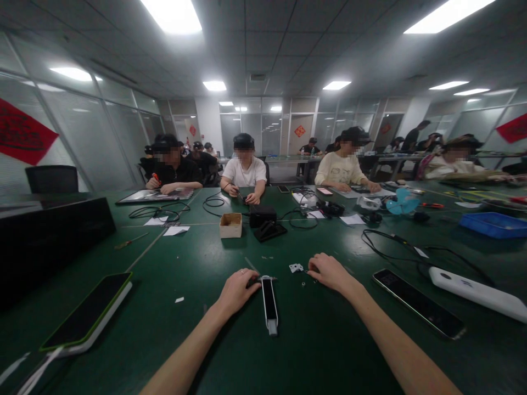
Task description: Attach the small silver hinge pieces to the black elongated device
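My left hand [237,289] rests on the green table [173,329], its fingers curled and touching the top end of a narrow white device with a black face [269,303] that lies lengthwise in front of me. A ring shows on one finger. My right hand [328,271] is on the table to the right, fingers pinched together near the surface over something too small to name. Between the hands lies a small white bracket-like part [295,267], with a tiny loose piece [303,283] beside it.
A phone in a green case [88,315] lies at the left, a dark phone [418,302] and a white power strip [477,293] with black cable at the right. A small cardboard box [230,225] and black gear [267,222] sit mid-table. Several people work along the far side.
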The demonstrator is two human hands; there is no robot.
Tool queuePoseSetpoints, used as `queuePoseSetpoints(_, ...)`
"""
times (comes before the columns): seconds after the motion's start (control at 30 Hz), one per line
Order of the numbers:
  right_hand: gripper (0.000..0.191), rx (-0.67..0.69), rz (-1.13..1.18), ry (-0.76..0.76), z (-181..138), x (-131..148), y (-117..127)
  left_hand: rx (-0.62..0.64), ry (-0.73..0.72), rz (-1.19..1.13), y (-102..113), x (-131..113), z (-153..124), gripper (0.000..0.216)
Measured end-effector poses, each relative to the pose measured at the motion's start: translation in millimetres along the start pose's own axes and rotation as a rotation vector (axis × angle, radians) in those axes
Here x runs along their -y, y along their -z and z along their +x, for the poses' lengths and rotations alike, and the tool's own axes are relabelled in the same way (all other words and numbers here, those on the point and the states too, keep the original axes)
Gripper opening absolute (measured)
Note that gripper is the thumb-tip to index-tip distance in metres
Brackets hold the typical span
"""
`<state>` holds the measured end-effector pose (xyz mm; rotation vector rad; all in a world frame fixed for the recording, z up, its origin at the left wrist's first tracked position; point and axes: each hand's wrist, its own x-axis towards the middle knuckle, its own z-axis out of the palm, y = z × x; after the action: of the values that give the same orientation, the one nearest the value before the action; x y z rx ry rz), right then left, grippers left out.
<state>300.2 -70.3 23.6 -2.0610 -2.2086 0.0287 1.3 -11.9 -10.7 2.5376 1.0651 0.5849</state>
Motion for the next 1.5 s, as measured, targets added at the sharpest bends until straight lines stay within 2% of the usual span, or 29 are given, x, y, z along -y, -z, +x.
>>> queuePoseSetpoints(0.17, 0.016, 0.042, -0.068, 0.000, 0, 4, 3, -0.007, -0.018, 0.001, -2, 2, 0, 0.021)
queuePoseSetpoints(0.6, 0.021, 0.014, -0.191, -0.026, 0, 26, 1, -0.003, 0.020, -0.007, 2, -2, -2, 0.024)
queuePoseSetpoints(1.0, 0.022, 0.037, -0.157, -0.083, -4, 23, 5, -0.008, 0.016, -0.004, 0, 0, -3, 0.024)
queuePoseSetpoints(1.17, 0.022, 0.033, -0.045, -0.093, -5, 24, 7, -0.009, 0.017, -0.006, 1, -3, -3, 0.025)
queuePoseSetpoints(1.27, 0.021, -0.038, 0.019, -0.055, -5, 32, 3, -0.029, 0.016, 0.014, 3, -5, -3, 0.026)
queuePoseSetpoints(1.37, 0.019, -0.134, 0.080, 0.044, -5, 47, -6, -0.067, 0.006, 0.032, 5, -7, -5, 0.030)
queuePoseSetpoints(1.5, 0.016, -0.232, 0.153, 0.223, -9, 73, -15, -0.200, -0.072, 0.057, 8, -12, -9, 0.037)
